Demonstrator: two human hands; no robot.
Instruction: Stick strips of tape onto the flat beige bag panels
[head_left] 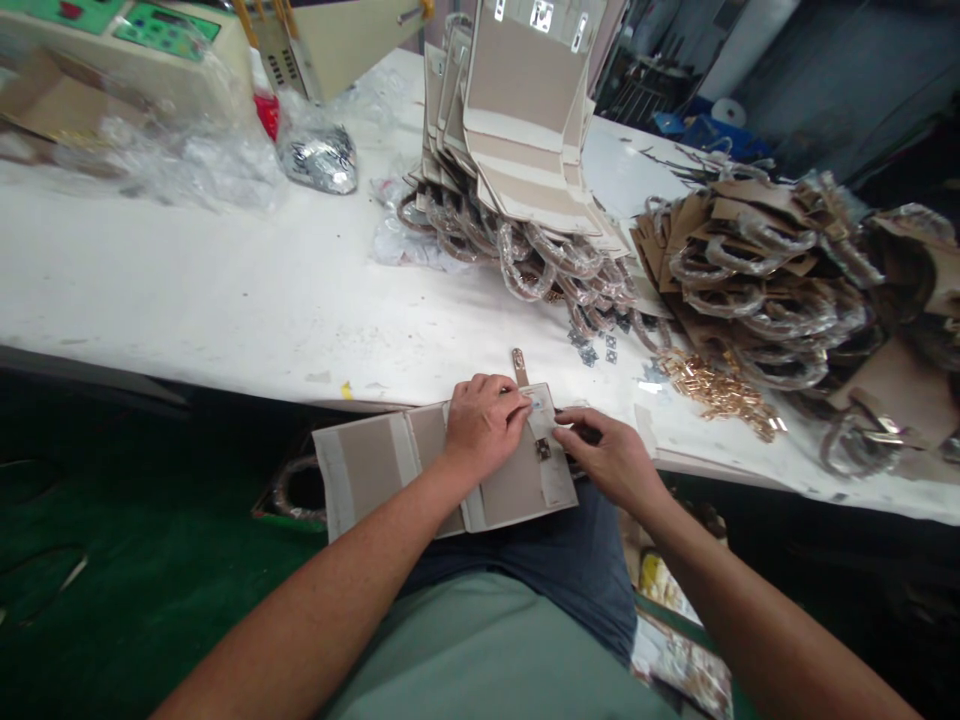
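Observation:
A beige, folded bag panel [511, 490] lies open across my lap, against the table edge. My left hand [484, 425] rests on it, fingers bent and pressed together near the top right corner. What lies under those fingertips is too small to make out. At the panel's right edge, my right hand [611, 455] is closed with thumb and forefinger on the border; its other fingers are curled and partly hidden. A small square metal plate [543, 449] sits on the panel between the hands. A short brown strap tab [519, 366] with metal on it sticks out above the top edge.
Similar beige panels [525, 100] with plastic-wrapped handles stand stacked on the white table [187, 280]. Further right are brown bag parts [750, 250] and a heap of gold metal pieces [720, 390]. Small metal plates [592, 347] lie nearer. A machine [150, 70] stands at back left.

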